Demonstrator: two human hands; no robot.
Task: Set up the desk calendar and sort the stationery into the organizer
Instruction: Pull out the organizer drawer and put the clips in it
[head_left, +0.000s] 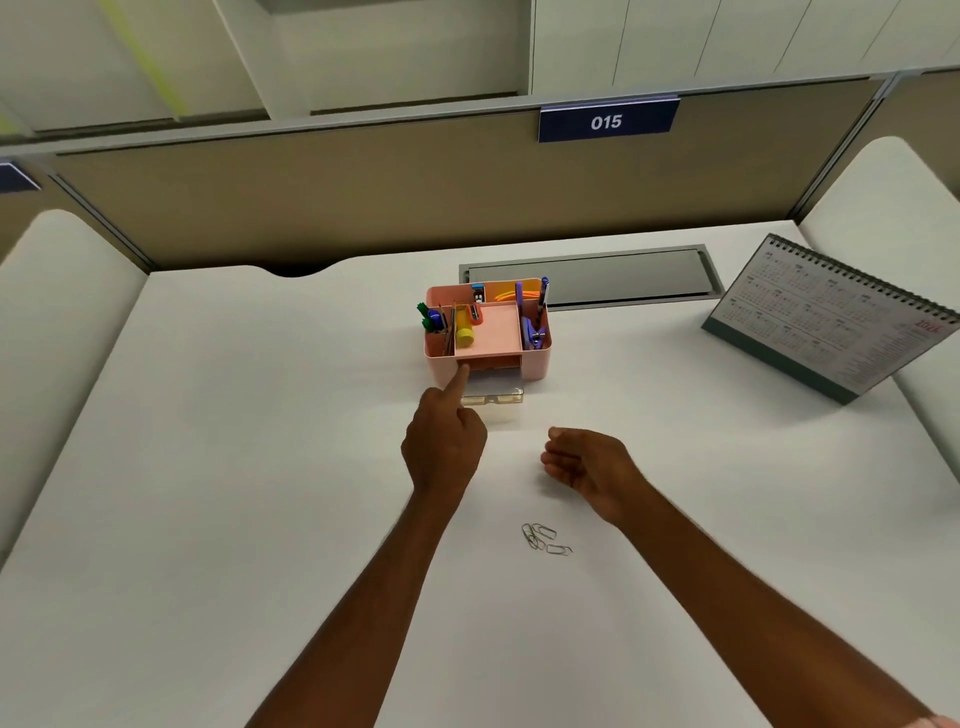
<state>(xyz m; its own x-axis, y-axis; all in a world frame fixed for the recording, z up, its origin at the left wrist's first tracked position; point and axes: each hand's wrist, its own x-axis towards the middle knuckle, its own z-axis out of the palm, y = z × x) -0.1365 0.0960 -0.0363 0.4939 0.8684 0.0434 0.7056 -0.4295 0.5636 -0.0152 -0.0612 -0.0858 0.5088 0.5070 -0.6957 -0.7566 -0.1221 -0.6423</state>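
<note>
several paper clips (543, 538), loose and unsorted, on the desk (260, 441) between the forearms. one pink organizer (535, 364), mid-desk, compartments holding green markers (428, 317), a yellow glue stick (464, 332) and purple pens (540, 301); its clear drawer (493, 387) stands pulled out at the front. one desk calendar (826, 317), upright, far right, well apart from the organizer.

left grip (441, 447): forefinger straight, tip on the organizer's front just beside the drawer, other fingers curled, holding nothing. right grip (592, 467): loosely cupped above the desk, nothing visible in it.

risks, as judged: the clips are thin and lie flat on a smooth top, so a pinch may skate them away or lift a tangled bunch that sheds; the light organizer may slide back if the drawer is pushed unbraced.

surface: plain white desk, grey cable hatch (587, 278) behind the organizer. room: tan partition (363, 192), blue plate reading 015 (607, 122).
</note>
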